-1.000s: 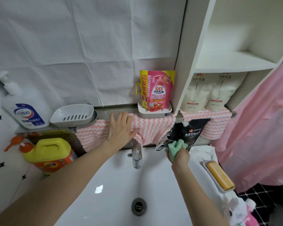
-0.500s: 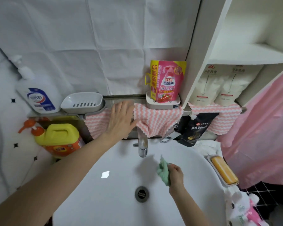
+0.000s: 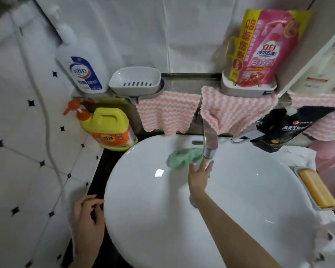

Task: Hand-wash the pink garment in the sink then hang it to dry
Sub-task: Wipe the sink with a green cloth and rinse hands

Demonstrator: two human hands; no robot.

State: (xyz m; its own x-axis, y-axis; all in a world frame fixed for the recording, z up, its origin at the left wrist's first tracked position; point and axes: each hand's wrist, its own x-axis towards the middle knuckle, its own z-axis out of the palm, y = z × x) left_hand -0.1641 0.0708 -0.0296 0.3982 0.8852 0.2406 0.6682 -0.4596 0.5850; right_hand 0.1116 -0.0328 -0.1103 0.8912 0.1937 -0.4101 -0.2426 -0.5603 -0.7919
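Note:
A white round sink [image 3: 162, 219] fills the lower middle of the view. A crumpled green cloth [image 3: 182, 157] lies blurred on the basin's back wall, just left of the chrome faucet [image 3: 209, 140]. My right hand [image 3: 198, 176] reaches into the basin with fingers spread, its fingertips at the cloth's right edge and under the spout. My left hand [image 3: 87, 219] rests at the sink's left rim with loosely curled fingers, holding nothing. Pink fabric [image 3: 327, 159] hangs at the far right edge, mostly out of frame. No water runs.
Pink-and-white striped cloths [image 3: 166, 113] hang from the shelf behind the faucet. A yellow detergent jug [image 3: 108, 128], white pump bottle [image 3: 81, 68], grey soap dish [image 3: 135, 80] and pink refill pouch [image 3: 263, 49] stand at the back. A yellow soap bar [image 3: 315, 188] sits right.
My left hand dropped from the striped cloth on the shelf to the sink's left rim. My right hand carried the green cloth to the basin's back under the faucet and spread its fingers.

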